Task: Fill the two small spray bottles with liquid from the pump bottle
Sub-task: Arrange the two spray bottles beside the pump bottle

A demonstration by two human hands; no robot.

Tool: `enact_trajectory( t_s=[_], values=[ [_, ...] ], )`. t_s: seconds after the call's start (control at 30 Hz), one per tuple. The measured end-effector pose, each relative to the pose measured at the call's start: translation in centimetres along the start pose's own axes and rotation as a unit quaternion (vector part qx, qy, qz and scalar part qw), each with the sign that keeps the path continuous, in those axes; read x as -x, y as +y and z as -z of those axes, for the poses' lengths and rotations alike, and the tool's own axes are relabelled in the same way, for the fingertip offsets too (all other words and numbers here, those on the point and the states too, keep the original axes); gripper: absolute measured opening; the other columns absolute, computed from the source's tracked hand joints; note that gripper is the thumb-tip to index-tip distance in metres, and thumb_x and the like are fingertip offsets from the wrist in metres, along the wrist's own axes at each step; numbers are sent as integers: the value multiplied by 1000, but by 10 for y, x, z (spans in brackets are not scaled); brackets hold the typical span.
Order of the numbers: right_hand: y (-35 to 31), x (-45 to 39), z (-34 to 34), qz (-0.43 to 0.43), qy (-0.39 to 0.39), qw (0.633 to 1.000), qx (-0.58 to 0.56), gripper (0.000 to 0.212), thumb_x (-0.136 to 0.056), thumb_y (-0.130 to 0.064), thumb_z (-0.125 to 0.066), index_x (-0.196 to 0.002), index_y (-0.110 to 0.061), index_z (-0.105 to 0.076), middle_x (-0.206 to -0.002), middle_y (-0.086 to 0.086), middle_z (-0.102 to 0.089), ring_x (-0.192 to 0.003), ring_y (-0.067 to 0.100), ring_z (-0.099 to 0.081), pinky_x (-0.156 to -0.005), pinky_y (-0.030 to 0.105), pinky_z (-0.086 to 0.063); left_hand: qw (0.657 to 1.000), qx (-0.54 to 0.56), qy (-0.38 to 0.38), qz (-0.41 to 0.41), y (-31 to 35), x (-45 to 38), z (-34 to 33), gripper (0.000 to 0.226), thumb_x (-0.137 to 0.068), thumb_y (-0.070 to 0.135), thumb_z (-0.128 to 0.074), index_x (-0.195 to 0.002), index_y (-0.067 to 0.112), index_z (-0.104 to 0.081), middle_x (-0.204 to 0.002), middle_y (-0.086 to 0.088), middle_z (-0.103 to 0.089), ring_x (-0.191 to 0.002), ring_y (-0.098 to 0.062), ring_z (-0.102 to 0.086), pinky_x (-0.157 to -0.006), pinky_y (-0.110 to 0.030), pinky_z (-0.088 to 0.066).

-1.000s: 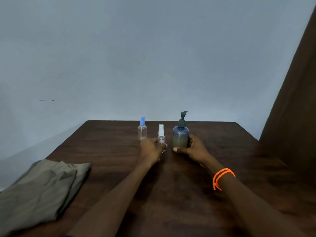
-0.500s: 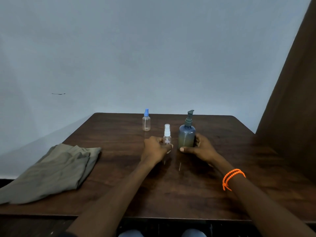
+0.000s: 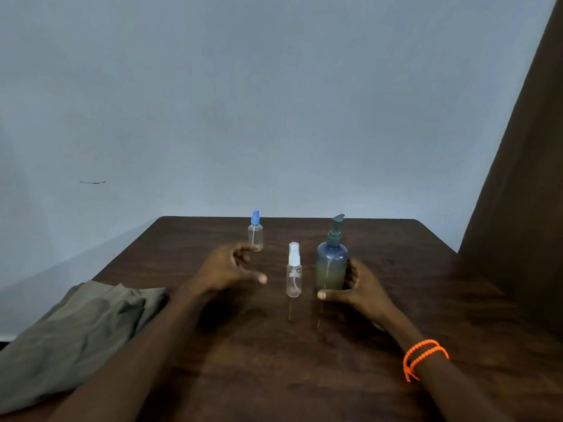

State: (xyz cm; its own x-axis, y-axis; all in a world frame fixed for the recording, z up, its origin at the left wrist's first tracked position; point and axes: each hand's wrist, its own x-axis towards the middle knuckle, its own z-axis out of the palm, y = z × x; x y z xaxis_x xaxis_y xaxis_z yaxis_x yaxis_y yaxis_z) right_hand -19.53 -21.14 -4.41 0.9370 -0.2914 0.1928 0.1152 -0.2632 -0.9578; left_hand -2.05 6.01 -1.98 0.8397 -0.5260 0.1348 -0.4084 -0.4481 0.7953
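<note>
While the right hand (image 3: 362, 292) grips the upright blue-grey pump bottle (image 3: 331, 266) mid-table, the left hand (image 3: 227, 269) hovers spread, holding nothing — white-capped clear spray bottle (image 3: 294, 277) at its 3 o'clock, blue-capped one (image 3: 255, 234) at 12 o'clock.

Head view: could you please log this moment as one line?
left hand: open, beside white-capped spray bottle | right hand: holds pump bottle | blue-capped spray bottle: upright, untouched | caps on

You've got two small spray bottles, a blue-capped one (image 3: 255, 234) and a white-capped one (image 3: 294, 274), one pump bottle (image 3: 332, 263), one folded cloth (image 3: 73, 333) at 9 o'clock, one bench (image 3: 304, 360).
</note>
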Motion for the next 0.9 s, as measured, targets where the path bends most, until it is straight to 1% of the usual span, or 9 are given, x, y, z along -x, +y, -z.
enact_trajectory(
  t_s=[0.07, 0.13, 0.23, 0.3, 0.4, 0.6, 0.67, 0.77, 0.9],
  values=[
    [-1, 0, 0, 0, 1, 1000, -1, 93, -53, -18, -99, -133, -27, -54, -125, -6, -67, -113, 11, -66, -92, 34, -57, 994, 8, 106, 21, -13, -24, 8, 79, -55, 46, -97, -123, 21, -66, -107, 2, -67, -96, -15, -66, -71, -20, -49],
    [0, 0, 0, 1, 5, 1000, -6, 92, -54, -16, -99, -134, -27, -53, -125, -6, -67, -113, 10, -66, -92, 32, -57, 987, 25, 157, 34, -20, -45, 8, 84, -61, 46, -95, -131, 14, -62, -117, -4, -67, -103, -17, -65, -80, -24, -52],
    [0, -1, 1, -5, 14, 1000, -6, 97, -53, -21, -99, -138, -27, -51, -127, -8, -66, -114, 9, -65, -94, 32, -56, 990, 68, 116, 43, -24, -65, -2, 99, -65, 40, -95, -149, 16, -48, -140, -6, -59, -119, -19, -60, -99, -33, -52],
    [0, -3, 1, -9, 16, 1000, -3, 98, -53, -25, -99, -138, -27, -51, -128, -7, -65, -114, 9, -65, -96, 34, -55, 992, 84, 84, 32, -26, -74, -8, 104, -63, 35, -96, -152, 18, -45, -143, -3, -58, -125, -21, -59, -105, -38, -51],
    [2, -3, 2, -12, 15, 1000, -4, 98, -51, -27, -99, -137, -26, -52, -129, -7, -66, -115, 10, -65, -97, 35, -55, 993, 96, 72, 17, -27, -84, -18, 101, -64, 28, -96, -151, 19, -46, -144, -4, -59, -129, -23, -59, -109, -44, -50],
    [-3, -1, 2, -14, 15, 1000, 2, 93, -52, -30, -98, -133, -29, -53, -127, -9, -65, -115, 8, -64, -96, 32, -55, 989, 112, 93, 18, -17, -93, -20, 92, -77, 16, -88, -155, 15, -39, -153, -3, -50, -139, -25, -49, -110, -36, -43],
    [-2, 0, 1, -11, 17, 1000, 2, 87, -53, -27, -98, -129, -30, -55, -125, -8, -67, -112, 7, -66, -92, 29, -56, 989, 123, 80, 20, -16, -97, -18, 79, -80, 10, -85, -149, 13, -48, -147, -5, -56, -133, -25, -55, -107, -37, -47],
    [-1, 1, 1, -8, 21, 1000, 3, 83, -53, -26, -98, -126, -28, -58, -122, -6, -70, -110, 9, -68, -93, 33, -57, 990, 114, 87, 2, -20, -99, -17, 47, -81, 3, -83, -124, 8, -66, -120, -10, -74, -110, -26, -70, -99, -42, -57],
    [-1, -1, 2, -8, 23, 1000, 10, 82, -54, -24, -99, -126, -23, -60, -120, -5, -71, -109, 13, -69, -94, 40, -56, 994, 82, 76, -22, -19, -77, -19, 37, -82, 7, -83, -115, 15, -70, -107, 1, -77, -101, -16, -73, -97, -40, -58]
  ],
)
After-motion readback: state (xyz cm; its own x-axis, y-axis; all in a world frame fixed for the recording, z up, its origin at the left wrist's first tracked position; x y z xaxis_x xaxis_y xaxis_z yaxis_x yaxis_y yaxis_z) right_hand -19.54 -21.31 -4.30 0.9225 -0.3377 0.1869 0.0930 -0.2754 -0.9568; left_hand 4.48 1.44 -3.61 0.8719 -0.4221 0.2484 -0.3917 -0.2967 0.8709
